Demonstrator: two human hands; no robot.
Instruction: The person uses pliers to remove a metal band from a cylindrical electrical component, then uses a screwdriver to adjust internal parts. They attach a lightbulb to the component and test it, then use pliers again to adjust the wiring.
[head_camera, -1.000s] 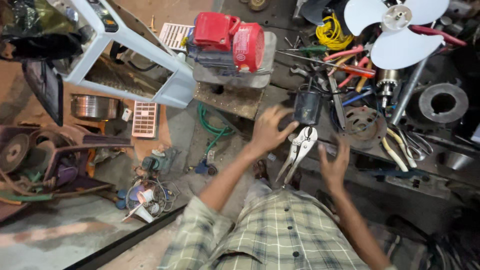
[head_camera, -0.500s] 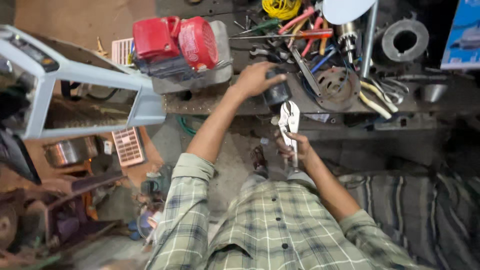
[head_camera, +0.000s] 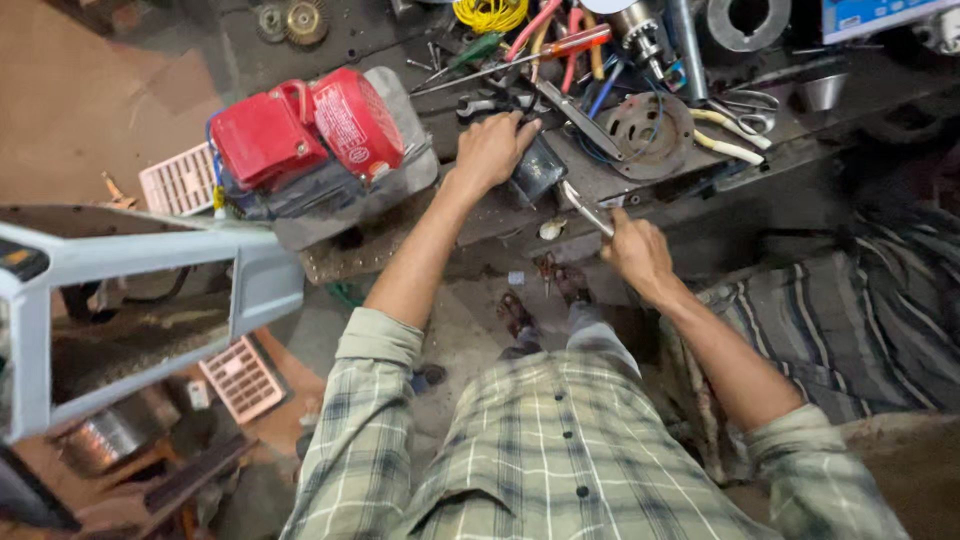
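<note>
My left hand (head_camera: 490, 150) rests on top of a small dark metal motor part (head_camera: 538, 170) at the front of a cluttered workbench (head_camera: 420, 235) and grips it. My right hand (head_camera: 635, 255) is closed around the handles of a pair of metal pliers (head_camera: 585, 208). The pliers' jaws point up and left, right at the dark part's lower right side. Both forearms come out of checked shirt sleeves.
A red and grey motor (head_camera: 300, 135) sits left of my left hand. Screwdrivers (head_camera: 545, 48), a round metal plate (head_camera: 645, 122), white-handled cutters (head_camera: 725, 145) and yellow wire (head_camera: 490, 12) crowd the bench behind. A pale blue plastic stool (head_camera: 130, 290) stands at left, striped cloth (head_camera: 850, 320) at right.
The camera has moved closer and further over the bench. My left hand stays on the dark part. My right hand has brought the pliers up to that part's side.
</note>
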